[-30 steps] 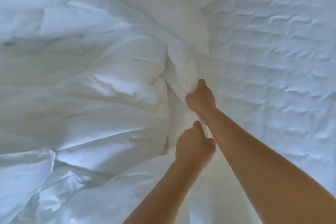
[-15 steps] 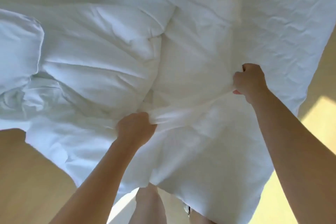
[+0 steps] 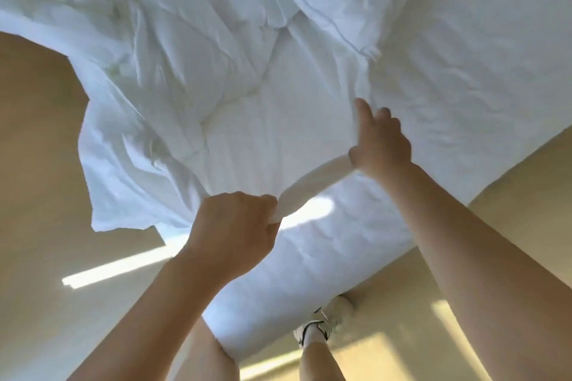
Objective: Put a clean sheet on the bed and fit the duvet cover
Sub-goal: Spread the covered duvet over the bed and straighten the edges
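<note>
The left hand (image 3: 235,226) grips the duvet cover (image 3: 312,182) edge tight. The right hand (image 3: 382,145) pinches its other end, fingers half straight. It lies bunched on the bed (image 3: 479,40), not fitted yet.

So the bed (image 3: 340,272) takes up most of the frame, its corner poking down toward bottom center. A wrinkled white sheet (image 3: 495,56) covers the upper right part. The duvet cover (image 3: 185,86) is bunched up across the top and left, spilling over the edge. Tan floor (image 3: 46,226) on both sides has sunlit strips, and a white sneaker (image 3: 328,318) stands on it near the corner.
</note>
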Action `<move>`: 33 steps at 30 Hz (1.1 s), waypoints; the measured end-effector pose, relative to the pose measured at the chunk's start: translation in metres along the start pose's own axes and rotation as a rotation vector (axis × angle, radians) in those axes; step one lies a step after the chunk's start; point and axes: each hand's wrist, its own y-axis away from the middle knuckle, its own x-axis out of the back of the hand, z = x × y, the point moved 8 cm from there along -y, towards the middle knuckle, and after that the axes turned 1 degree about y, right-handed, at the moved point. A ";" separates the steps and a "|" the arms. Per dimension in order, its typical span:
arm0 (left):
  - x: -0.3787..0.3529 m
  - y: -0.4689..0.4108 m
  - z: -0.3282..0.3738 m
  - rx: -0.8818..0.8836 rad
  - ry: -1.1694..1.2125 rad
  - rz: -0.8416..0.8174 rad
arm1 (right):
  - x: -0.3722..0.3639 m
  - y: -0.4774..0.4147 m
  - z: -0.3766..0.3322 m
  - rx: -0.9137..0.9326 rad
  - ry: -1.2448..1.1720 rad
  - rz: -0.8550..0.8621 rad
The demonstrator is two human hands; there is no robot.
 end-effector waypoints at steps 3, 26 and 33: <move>0.021 0.041 0.011 0.081 0.077 0.023 | -0.006 -0.003 -0.059 0.558 0.358 -0.129; -0.015 -0.220 0.144 0.589 0.733 0.248 | 0.157 -0.098 0.059 1.377 0.365 0.072; 0.121 -0.099 0.212 0.501 0.930 0.489 | 0.156 -0.136 0.047 1.314 0.357 -0.116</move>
